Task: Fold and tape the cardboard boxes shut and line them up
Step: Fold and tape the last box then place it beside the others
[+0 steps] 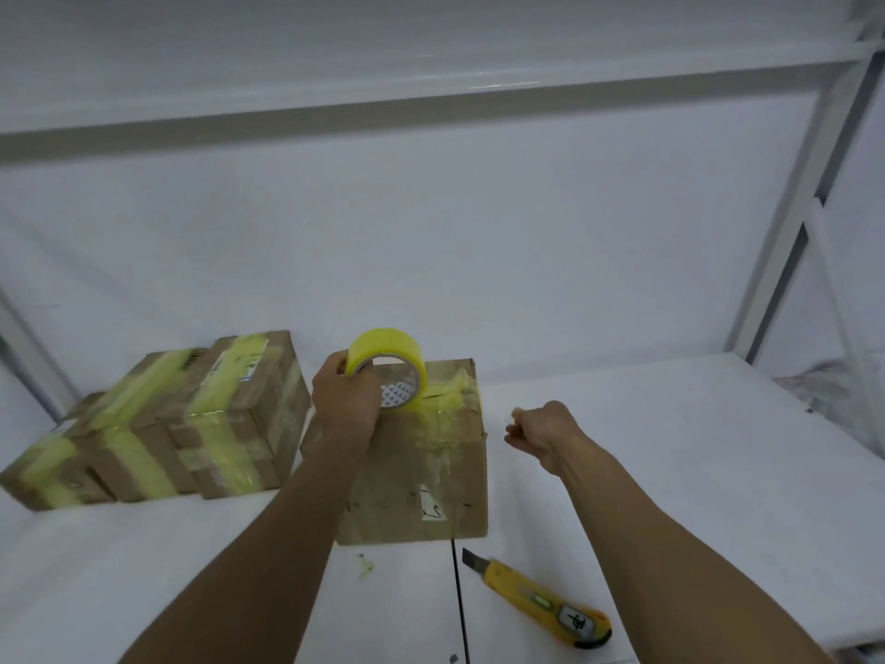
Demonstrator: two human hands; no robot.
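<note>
Yellow tape roll [388,348] atop the cardboard box [431,472], gripped by left hand [345,400] fingers; right hand [541,431] fingers curled, contents unclear.

The left hand [347,400] is gripping a yellow tape roll [389,349], standing it on edge atop a cardboard box [431,472]. At the box's 3 o'clock, the right hand [541,433] is hovering with fingers curled. 3 taped boxes [158,424] are sitting at its 9 o'clock, a yellow utility knife [541,601] lying at 5 o'clock on the white table [670,472].
</note>
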